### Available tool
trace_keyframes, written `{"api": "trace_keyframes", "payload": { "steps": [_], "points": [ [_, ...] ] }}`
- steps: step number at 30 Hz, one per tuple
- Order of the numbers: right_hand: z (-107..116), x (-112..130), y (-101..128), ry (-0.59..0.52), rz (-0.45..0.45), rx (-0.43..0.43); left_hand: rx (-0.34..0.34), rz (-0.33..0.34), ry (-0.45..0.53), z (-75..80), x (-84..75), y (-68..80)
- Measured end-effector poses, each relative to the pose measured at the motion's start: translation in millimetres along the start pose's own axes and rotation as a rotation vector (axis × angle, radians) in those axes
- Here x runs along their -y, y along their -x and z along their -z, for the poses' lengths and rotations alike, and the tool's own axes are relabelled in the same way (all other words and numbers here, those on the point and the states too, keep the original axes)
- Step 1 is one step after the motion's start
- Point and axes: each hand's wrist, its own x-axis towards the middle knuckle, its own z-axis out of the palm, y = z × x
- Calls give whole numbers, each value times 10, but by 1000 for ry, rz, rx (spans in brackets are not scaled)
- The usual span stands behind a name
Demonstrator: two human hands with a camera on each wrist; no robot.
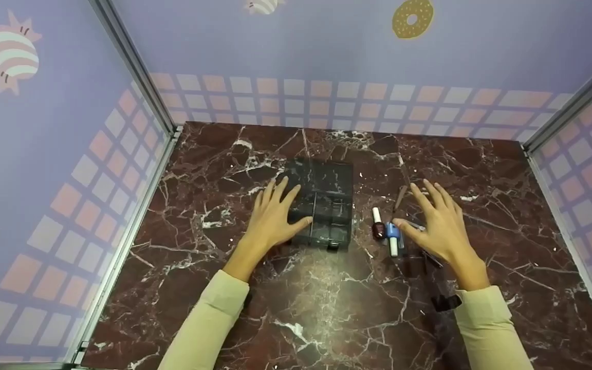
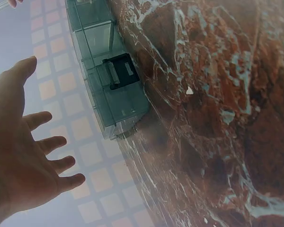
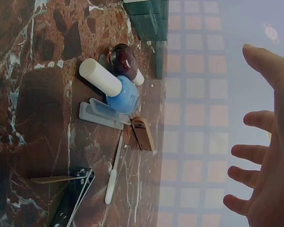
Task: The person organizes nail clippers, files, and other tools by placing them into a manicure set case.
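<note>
A smoky clear compartment box [image 1: 327,203] lies shut on the marble table [image 1: 327,308]; its black latch [image 2: 119,71] faces me. My left hand [image 1: 288,205] hovers at the box's left edge with fingers spread, holding nothing. In the left wrist view the left hand [image 2: 28,99] is clear of the box [image 2: 109,94]. My right hand [image 1: 419,213] is spread above small manicure tools, just right of a dark red polish bottle [image 1: 378,226] and a blue polish bottle [image 1: 392,234]. The right wrist view shows the right hand [image 3: 262,90] empty, lifted off the table.
Beside the blue bottle [image 3: 123,97] and red bottle [image 3: 123,56] lie a clear file [image 3: 100,115], a brown piece [image 3: 143,133], a white-handled tool [image 3: 112,177], a wooden stick [image 3: 51,179] and a black tool [image 3: 73,201]. Walls [image 1: 44,180] enclose three sides.
</note>
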Motion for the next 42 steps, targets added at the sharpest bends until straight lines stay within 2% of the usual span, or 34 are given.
{"api": "trace_keyframes", "payload": {
  "steps": [6,12,21,35,42],
  "points": [
    [-114,1,-8,-41,12,11,-9,3,64,-32,60,-6],
    [-292,22,1,-157,16,38,-4,34,119,-81,140,-3],
    [-540,65,-43,-274,14,84,-10,76,327,-220,306,-3],
    [-803,80,-133,-287,1,79,-83,144,590,-299,454,-56],
    [-917,95,-164,-263,9,47,-35,241,710,-311,496,-35]
  ]
}}
